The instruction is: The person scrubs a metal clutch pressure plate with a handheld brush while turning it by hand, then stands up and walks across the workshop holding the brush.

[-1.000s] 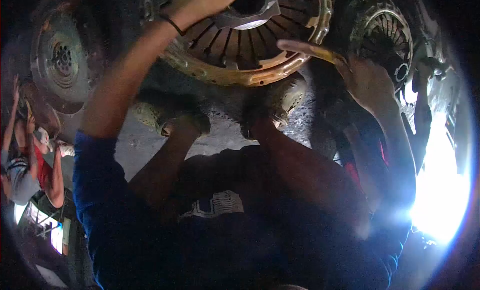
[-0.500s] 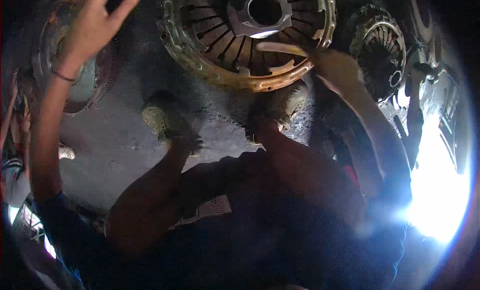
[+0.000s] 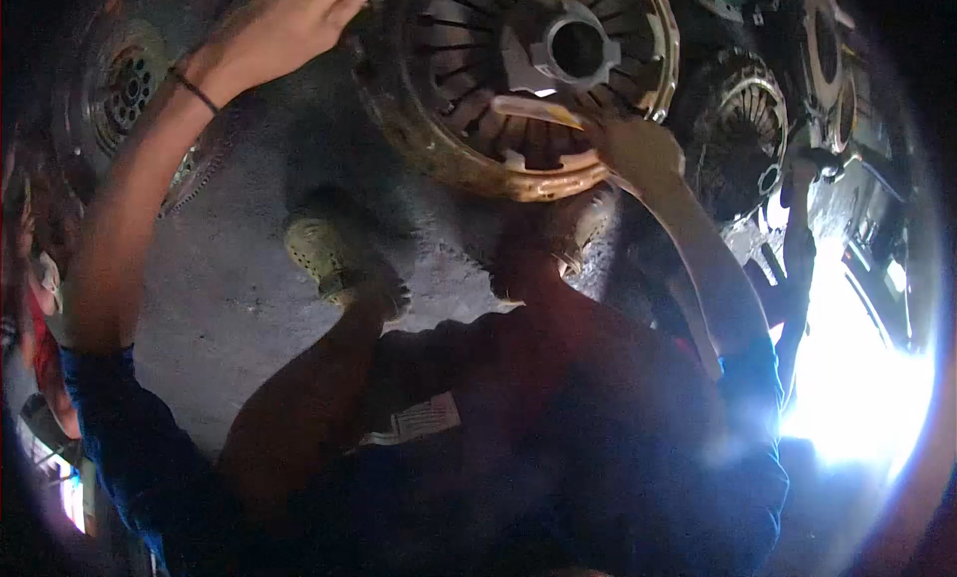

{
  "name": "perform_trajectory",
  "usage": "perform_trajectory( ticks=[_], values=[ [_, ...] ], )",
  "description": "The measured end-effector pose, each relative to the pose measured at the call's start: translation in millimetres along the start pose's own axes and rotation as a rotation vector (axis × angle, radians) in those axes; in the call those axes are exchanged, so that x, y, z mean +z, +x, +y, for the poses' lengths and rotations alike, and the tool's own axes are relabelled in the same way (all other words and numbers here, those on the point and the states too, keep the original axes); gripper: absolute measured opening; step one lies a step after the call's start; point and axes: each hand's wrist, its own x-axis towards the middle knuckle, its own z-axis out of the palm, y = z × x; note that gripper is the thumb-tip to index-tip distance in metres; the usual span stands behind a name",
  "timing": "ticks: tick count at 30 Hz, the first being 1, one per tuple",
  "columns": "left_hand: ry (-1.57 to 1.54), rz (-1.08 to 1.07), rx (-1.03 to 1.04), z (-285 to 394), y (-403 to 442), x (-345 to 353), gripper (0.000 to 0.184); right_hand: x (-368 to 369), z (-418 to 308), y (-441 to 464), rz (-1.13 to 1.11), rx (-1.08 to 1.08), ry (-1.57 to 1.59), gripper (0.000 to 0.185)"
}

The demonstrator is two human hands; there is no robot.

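Note:
A large, rusty clutch pressure plate (image 3: 538, 183) fills the upper middle, with radial spring fingers around a grey hub ring (image 3: 608, 54). At its upper left rim is my left hand (image 3: 299, 29), thumb and fingers drawn together at the rim; the top of the view cuts off part of the fingers. My right hand (image 3: 633, 153) is closed over the lower right rim. A slim pale stick-like tool (image 3: 528, 109) with a yellowish part sticks out of it to the left, over the spring fingers. The tool's kind cannot be made out.
To the right lies a smaller clutch pressure plate (image 3: 748, 129), with more round metal parts beyond it. A toothed disc (image 3: 125, 94) lies at the left. My shoes (image 3: 319, 248) stand on the grey floor (image 3: 219, 308). Strong light glares at the right (image 3: 857, 368).
My left hand has moved right to the plate's rim, its fingers less spread. The large plate now looks tilted, and its hub appears further right and lower. My right hand stays at the rim with the tool.

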Motion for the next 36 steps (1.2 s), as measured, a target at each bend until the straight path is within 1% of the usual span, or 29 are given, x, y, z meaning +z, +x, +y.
perform_trajectory(
  ticks=[1, 3, 4, 7, 10, 13, 17, 20, 23, 24, 25, 26, 27, 29, 30, 33, 36],
  values=[
    [0.019, 0.004, 0.004, -10.0, -1.7, -2.5, 0.016, -6.3, -1.5, -0.7, -0.020, 0.022, 0.051, 0.036],
    [0.031, 0.003, 0.006, -21.7, -6.2, -12.0, 0.017, -24.3, 1.8, -31.6, -0.089, 0.065, 0.149, 0.051],
    [0.066, 0.019, -0.088, -9.7, -8.2, -27.5, 0.017, -36.7, -1.8, -47.8, -0.095, 0.027, 0.209, 0.051],
    [-0.135, 0.099, -0.205, -31.9, -26.6, -20.2, 0.016, -60.8, -12.5, -85.5, -0.143, 0.111, 0.350, 0.044],
    [-0.075, 0.045, -0.196, -31.5, -35.5, -8.5, 0.016, -74.9, -28.0, -103.8, -0.158, 0.139, 0.423, 0.041],
    [-0.095, 0.029, -0.080, -38.7, -30.5, 9.6, 0.017, -91.6, -42.5, -115.3, -0.141, 0.121, 0.460, 0.040],
    [-0.153, 0.093, -0.051, -36.7, -7.5, 18.1, 0.022, -112.1, -60.0, -123.2, -0.119, 0.065, 0.483, 0.040],
    [-0.204, 0.076, -0.115, -35.1, 11.6, 20.7, 0.027, -121.5, -71.4, -125.3, -0.109, 0.021, 0.495, 0.041],
    [-0.146, 0.020, -0.172, -39.8, 16.7, 18.9, 0.037, -122.7, -78.7, -121.9, -0.103, -0.022, 0.501, 0.043],
    [-0.137, 0.055, -0.140, -48.3, 14.9, 24.4, 0.031, -119.9, -83.5, -119.7, -0.104, -0.051, 0.499, 0.044],
    [-0.126, 0.094, -0.110, -60.6, 12.3, 33.1, 0.028, -115.9, -84.7, -118.4, -0.096, -0.079, 0.481, 0.045],
    [-0.115, 0.131, -0.080, -72.2, 8.1, 40.9, 0.032, -111.9, -85.8, -117.1, -0.087, -0.107, 0.463, 0.046],
    [-0.135, 0.097, -0.114, -73.4, 0.8, 42.0, 0.030, -106.3, -87.3, -116.1, -0.081, -0.135, 0.447, 0.048],
    [-0.172, 0.013, -0.169, -66.8, -14.6, 39.8, 0.028, -98.0, -94.3, -112.6, -0.146, -0.126, 0.430, 0.048],
    [-0.146, -0.003, -0.123, -67.9, -20.2, 42.9, 0.025, -95.6, -98.5, -110.6, -0.176, -0.119, 0.423, 0.048],
    [-0.201, -0.105, -0.047, -51.2, -37.3, 40.8, 0.025, -92.5, -108.0, -107.2, -0.165, -0.173, 0.440, 0.048],
    [-0.222, -0.209, -0.116, -34.1, -52.1, 43.2, 0.021, -106.1, -112.1, -98.1, -0.068, -0.254, 0.494, 0.048]
  ],
)
